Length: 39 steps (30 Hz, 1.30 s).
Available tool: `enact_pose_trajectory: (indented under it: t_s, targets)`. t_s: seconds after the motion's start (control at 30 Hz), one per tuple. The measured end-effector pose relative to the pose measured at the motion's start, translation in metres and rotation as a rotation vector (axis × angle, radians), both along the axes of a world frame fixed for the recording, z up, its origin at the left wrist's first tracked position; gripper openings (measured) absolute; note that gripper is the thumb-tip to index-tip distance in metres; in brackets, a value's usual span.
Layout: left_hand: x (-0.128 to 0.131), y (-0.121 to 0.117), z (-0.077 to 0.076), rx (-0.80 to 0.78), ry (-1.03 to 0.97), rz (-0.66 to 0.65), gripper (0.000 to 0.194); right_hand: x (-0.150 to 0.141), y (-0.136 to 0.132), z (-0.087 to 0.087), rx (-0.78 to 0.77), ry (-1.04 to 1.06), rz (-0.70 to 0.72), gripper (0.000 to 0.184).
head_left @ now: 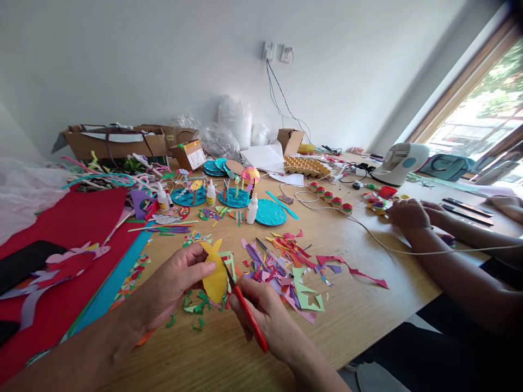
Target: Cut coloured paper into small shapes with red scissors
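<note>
Left hand (180,283) above green scraps (199,302).

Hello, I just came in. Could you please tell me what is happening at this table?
The left hand holds a yellow fish-shaped paper, and the right hand holds red-handled scissors at its edge. Colourful paper scraps lie on the table beyond the hands. On the right, another person's hands are near small coloured pieces.
</note>
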State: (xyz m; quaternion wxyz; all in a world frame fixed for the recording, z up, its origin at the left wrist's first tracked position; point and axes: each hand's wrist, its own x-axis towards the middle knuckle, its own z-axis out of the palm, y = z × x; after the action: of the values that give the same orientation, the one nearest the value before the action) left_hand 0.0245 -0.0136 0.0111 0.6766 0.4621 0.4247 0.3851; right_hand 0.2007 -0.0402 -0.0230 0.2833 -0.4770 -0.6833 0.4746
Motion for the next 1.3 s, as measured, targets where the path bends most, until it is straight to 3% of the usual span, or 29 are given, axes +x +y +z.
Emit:
enact_pose_trajectory:
  t_s: [0.5,1.3]
  targets:
    - [-0.0038,0.0026,-0.0049,-0.025,-0.001,-0.042,0.019,0.0006,0.0002,-0.0059,0.003,0.054,-0.008,0.039]
    - [-0.0047,0.0038,-0.0015,-0.068,-0.026,-0.124,0.019,0.0015,-0.0005,-0.0074,0.022,-0.067,-0.005,0.042]
